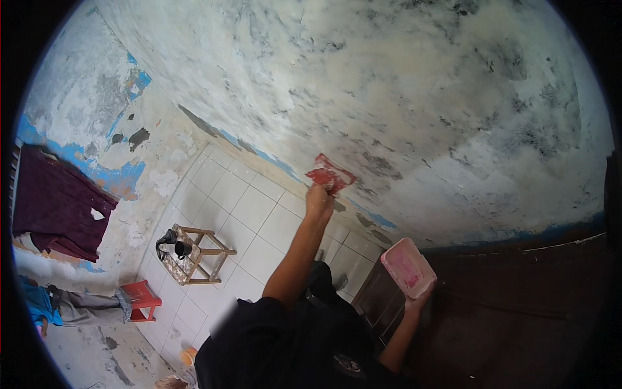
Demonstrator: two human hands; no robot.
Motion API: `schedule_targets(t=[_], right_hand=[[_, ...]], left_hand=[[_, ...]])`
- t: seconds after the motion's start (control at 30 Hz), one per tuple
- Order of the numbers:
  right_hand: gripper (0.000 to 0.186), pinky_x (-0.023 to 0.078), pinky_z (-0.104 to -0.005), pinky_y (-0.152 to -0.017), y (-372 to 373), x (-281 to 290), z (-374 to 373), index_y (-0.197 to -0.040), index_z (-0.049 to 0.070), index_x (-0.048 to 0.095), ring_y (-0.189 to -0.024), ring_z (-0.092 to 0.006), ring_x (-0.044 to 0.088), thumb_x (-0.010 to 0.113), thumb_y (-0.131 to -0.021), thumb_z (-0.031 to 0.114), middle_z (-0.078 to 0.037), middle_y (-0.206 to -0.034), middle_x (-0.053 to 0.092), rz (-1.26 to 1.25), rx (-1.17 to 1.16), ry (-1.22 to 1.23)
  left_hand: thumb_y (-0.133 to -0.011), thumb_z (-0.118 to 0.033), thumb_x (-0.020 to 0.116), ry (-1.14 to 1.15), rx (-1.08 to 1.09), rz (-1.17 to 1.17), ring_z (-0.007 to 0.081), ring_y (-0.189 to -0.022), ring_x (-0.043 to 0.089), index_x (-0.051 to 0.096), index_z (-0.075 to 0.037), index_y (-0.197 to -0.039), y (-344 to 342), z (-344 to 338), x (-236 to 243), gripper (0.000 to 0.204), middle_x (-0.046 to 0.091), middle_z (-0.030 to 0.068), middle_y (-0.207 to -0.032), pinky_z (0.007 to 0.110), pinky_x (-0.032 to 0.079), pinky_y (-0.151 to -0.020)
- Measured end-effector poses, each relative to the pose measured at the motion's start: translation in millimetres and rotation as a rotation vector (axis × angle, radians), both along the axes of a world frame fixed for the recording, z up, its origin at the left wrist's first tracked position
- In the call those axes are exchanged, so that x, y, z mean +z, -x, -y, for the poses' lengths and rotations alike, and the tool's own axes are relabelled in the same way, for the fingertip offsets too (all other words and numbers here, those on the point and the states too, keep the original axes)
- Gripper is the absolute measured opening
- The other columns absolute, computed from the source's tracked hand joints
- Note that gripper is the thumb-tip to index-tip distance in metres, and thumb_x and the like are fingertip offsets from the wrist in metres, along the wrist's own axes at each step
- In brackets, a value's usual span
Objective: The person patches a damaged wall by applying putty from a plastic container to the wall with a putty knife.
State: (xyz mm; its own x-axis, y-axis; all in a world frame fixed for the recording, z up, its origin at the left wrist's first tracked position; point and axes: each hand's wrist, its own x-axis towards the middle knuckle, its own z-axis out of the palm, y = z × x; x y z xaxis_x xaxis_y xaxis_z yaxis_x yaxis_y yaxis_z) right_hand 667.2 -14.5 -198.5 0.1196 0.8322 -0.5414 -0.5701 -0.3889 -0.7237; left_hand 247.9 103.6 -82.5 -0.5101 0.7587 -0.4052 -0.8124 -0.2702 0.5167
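My left hand (319, 202) is closed around a red putty spreader (329, 174) smeared with whitish paste. The spreader's blade is at the patchy wall (427, 117), low down near its bottom edge; whether it presses on the surface is hard to tell. Off to the right, my right hand (420, 301) grips a pink rectangular plastic tub (409, 267) by its near end. The tub is tilted so that its inside shows, with pale and deeper pink smears on the bottom. Most of that hand's fingers are hidden under the tub.
A paint-spattered wooden stool (204, 256) stands on white floor tiles (249, 201), a black cup (183, 249) on top. Farther left are a red plastic stool (142, 297), grey trousers (91, 306) beside blue cloth, and a hanging maroon cloth (61, 204). Dark brown panels (505, 311) fill the lower right.
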Motion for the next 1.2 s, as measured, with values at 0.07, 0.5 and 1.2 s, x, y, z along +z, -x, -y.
schedule_targets(t=[0.07, 0.5, 1.2], right_hand=[[0.084, 0.033, -0.0569, -0.109, 2, 6, -4, -0.154, 0.021, 0.026, -0.144, -0.0333, 0.029, 0.044, -0.09, 0.072, -0.007, -0.158, 0.028, 0.0, 0.002, 0.006], [0.074, 0.027, -0.0566, -0.113, -6, 18, 2, -0.152, 0.021, 0.03, -0.146, -0.0312, 0.024, 0.04, -0.094, 0.067, -0.005, -0.157, 0.029, 0.018, -0.001, -0.04], [0.076, 0.028, -0.0562, -0.112, 14, 31, -6, -0.152, 0.02, 0.029, -0.146, -0.0317, 0.025, 0.045, -0.093, 0.066, -0.007, -0.158, 0.028, 0.03, 0.032, -0.146]], left_hand=[[-0.088, 0.01, 0.047, 0.036, 0.061, -0.071, 0.0201, -0.088, 0.061, 0.056, 0.001, -0.111, 14, 13, -9, 0.027, 0.063, 0.0099, -0.103, 0.033, 0.047, -0.073], [-0.091, 0.005, 0.048, 0.633, 0.222, -0.996, 0.0167, -0.08, 0.062, 0.046, 0.002, -0.141, -82, -42, -152, 0.05, 0.067, 0.0207, -0.11, 0.028, 0.048, -0.073], [-0.101, -0.022, 0.05, 0.447, 0.36, -0.581, 0.0129, -0.063, 0.049, 0.063, 0.006, -0.098, -53, -55, -140, 0.031, 0.057, 0.0108, -0.071, 0.029, 0.043, -0.06]])
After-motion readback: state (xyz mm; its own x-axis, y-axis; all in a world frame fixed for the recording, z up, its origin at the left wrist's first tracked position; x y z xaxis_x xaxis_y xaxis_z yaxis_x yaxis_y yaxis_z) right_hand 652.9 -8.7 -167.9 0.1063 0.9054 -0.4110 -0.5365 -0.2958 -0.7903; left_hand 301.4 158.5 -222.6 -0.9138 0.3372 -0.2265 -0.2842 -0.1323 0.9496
